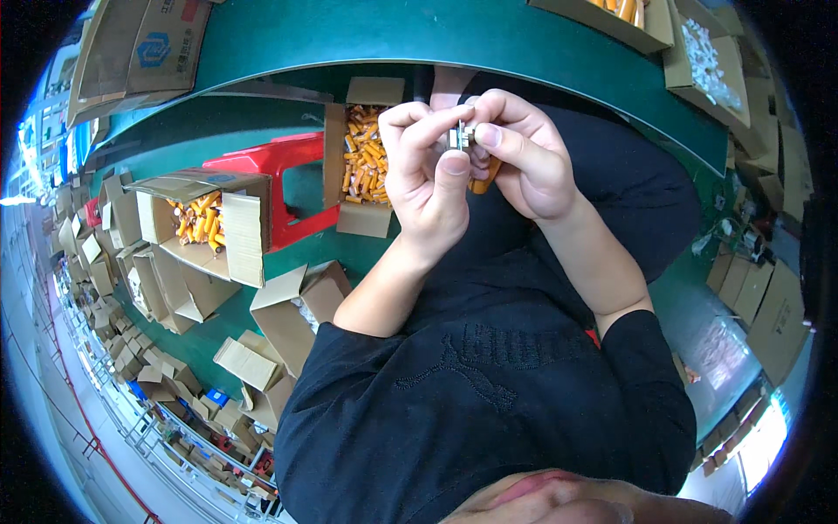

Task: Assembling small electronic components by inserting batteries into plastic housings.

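Silvery part, orange cylinders, red stool, green table, black shirt, blue-marked brown carton

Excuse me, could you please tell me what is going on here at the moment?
A person holds a small metal part up between the fingertips of both hands, the left hand on one side and the right hand on the other. An orange piece shows just below the right hand's fingers. An open cardboard box full of similar orange pieces stands beyond the left hand, and another open carton of them is farther left, by a red stool.
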`<state>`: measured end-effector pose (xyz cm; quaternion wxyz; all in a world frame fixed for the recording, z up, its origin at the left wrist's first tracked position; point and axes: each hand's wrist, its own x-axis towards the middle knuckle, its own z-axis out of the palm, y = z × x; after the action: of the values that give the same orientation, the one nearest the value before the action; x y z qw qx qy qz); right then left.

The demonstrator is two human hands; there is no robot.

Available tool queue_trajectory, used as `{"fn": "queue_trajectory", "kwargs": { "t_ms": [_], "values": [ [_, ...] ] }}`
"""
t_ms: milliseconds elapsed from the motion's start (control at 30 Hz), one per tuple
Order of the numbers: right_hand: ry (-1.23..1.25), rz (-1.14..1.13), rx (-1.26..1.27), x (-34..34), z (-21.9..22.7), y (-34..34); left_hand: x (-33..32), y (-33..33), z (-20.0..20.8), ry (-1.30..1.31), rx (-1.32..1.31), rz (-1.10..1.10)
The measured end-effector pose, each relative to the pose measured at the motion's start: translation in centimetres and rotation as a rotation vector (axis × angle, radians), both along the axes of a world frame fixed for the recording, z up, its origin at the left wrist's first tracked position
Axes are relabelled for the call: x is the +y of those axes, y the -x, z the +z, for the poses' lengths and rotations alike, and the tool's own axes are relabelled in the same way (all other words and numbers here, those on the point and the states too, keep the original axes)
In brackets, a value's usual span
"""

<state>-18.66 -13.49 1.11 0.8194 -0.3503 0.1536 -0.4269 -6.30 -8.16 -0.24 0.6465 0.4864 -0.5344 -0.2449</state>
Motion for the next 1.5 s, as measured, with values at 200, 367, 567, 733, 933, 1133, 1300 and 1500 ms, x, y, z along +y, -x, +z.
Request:
{"fn": "queue_trajectory", "kwargs": {
  "t_ms": [200, 367, 567, 733, 933, 1133, 1300, 1500],
  "values": [
    [0.019, 0.009, 0.03, -0.1, -0.2, 0.1, 0.1, 0.0, 0.0, -0.02, 0.039, -0.02],
    [0.043, 0.004, 0.085, -0.4, 0.0, 0.4, 0.2, -0.4, -0.1, -0.04, 0.034, -0.038],
    [0.045, 0.048, 0.144, -1.2, 0.2, 1.2, -0.1, -1.6, 0.1, -0.045, -0.072, -0.061],
    [0.035, 0.125, 0.19, -2.0, -0.1, 1.8, -0.3, -2.8, 0.5, -0.056, -0.151, -0.114],
    [0.001, 0.189, 0.175, -2.0, -0.3, 1.9, -0.4, -3.4, -0.1, -0.022, -0.183, -0.168],
    [0.013, 0.195, 0.22, -2.0, 0.0, 2.2, -0.6, -4.0, 0.2, -0.011, -0.212, -0.222],
    [0.001, 0.213, 0.22, -1.9, -0.2, 2.1, -0.6, -4.3, 0.2, -0.021, -0.27, -0.238],
    [0.05, 0.147, 0.295, -1.4, 1.0, 1.2, -0.2, -4.0, -1.0, -0.103, -0.039, -0.214]
  ]
}}
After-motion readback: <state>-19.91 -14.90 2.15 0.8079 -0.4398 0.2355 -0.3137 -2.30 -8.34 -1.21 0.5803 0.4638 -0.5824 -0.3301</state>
